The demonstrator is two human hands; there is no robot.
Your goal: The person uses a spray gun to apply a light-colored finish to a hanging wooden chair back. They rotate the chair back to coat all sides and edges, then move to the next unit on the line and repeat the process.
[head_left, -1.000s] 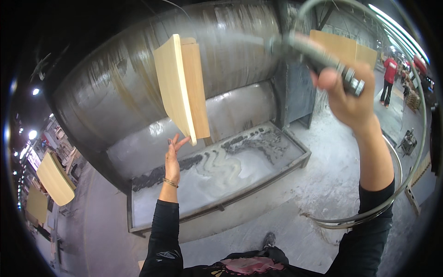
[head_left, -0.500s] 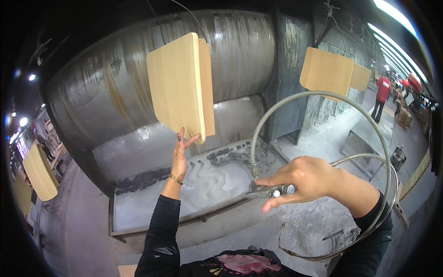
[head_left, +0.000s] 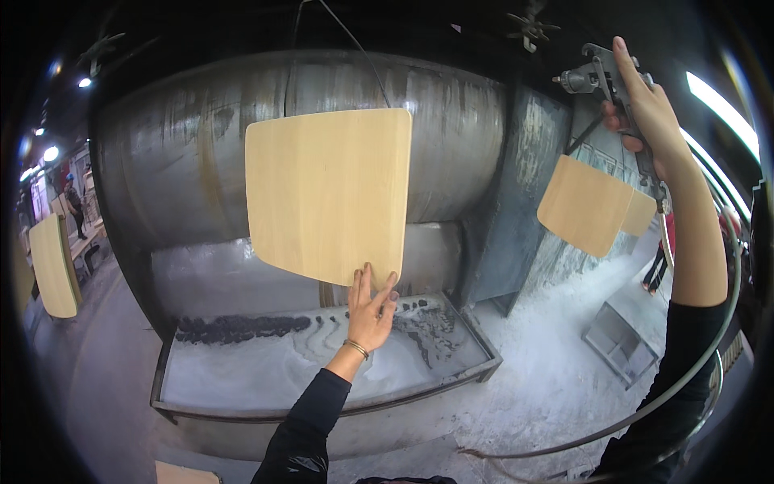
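Observation:
A pale wooden panel [head_left: 329, 189] with rounded corners hangs from wires in front of me, its broad face turned my way. Fingertips of my left hand [head_left: 371, 321] touch its lower right edge, the fingers spread rather than wrapped around it. Raised at the upper right, my right hand [head_left: 651, 113] grips a metal spray gun [head_left: 617, 85] whose nozzle points left, above and to the right of the panel. From the gun's handle a grey hose [head_left: 709, 347] runs down past my right forearm.
Behind the panel stands a curved, streaked metal booth wall [head_left: 185, 169] over a shallow tray [head_left: 322, 410] with whitish residue. More wooden panels hang at the right [head_left: 587, 206] and left [head_left: 55, 266]. A metal frame [head_left: 619, 345] sits on the floor; people stand at both sides.
The panel has turned from angled to face me. My right hand has lifted the spray gun from low centre to the upper right. My left hand has shifted right along the panel's bottom.

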